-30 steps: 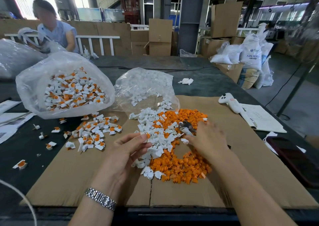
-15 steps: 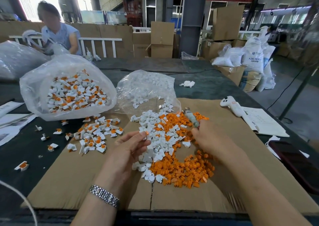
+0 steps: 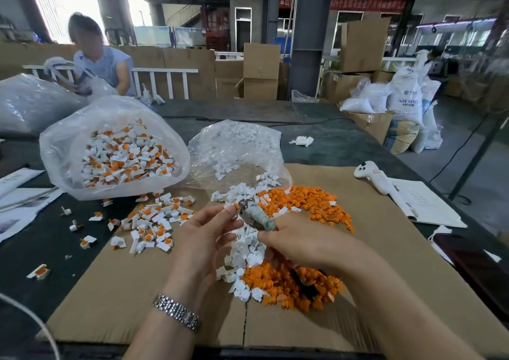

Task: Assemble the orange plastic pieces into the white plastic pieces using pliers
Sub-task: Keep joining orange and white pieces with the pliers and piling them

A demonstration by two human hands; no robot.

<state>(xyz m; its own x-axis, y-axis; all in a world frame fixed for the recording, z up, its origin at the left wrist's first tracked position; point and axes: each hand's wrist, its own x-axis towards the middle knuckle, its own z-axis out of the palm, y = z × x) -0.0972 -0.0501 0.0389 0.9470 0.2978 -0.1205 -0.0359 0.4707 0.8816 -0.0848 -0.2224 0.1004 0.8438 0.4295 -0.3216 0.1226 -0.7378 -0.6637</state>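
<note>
Orange pieces (image 3: 308, 202): lying loose in a heap on the cardboard sheet (image 3: 110, 291), mixed with the white pieces (image 3: 248, 252); the heap is sitting right under and between both hands.
Left hand (image 3: 205, 238): hovering over the near-left edge of the heap, thumb and forefinger pinching a small piece at their tips; which colour that piece is cannot be told for sure.
Right hand (image 3: 300, 242): gripping the pliers (image 3: 254, 215), fingers wrapping round the handles.
Pliers: pointing up and left toward the left fingertips, the metal nose sitting just beside or touching the pinched piece; dark handle ends are poking out below the right wrist over the orange pile.
Finished pieces (image 3: 154, 222): white with orange inserts, scattered on the left part of the cardboard and spilling onto the surface (image 3: 33, 238).
Left bag (image 3: 110, 147): clear plastic, holding more of the white-and-orange pieces, standing behind that scatter.
Middle bag (image 3: 237, 150): clear plastic, holding white pieces, its mouth opening toward the heap.
Surface: dark, carrying the cardboard, papers (image 3: 424, 205) at the right and a white handheld controller (image 3: 371, 176) lying on them.
Watch (image 3: 176, 312): metal band sitting on the left wrist.
Room: a warehouse with stacked cardboard boxes (image 3: 260, 70), a dark pillar (image 3: 309, 35) and white sacks (image 3: 405, 98) at the right.
Other person (image 3: 102, 57): working at the far left behind another bag.
</note>
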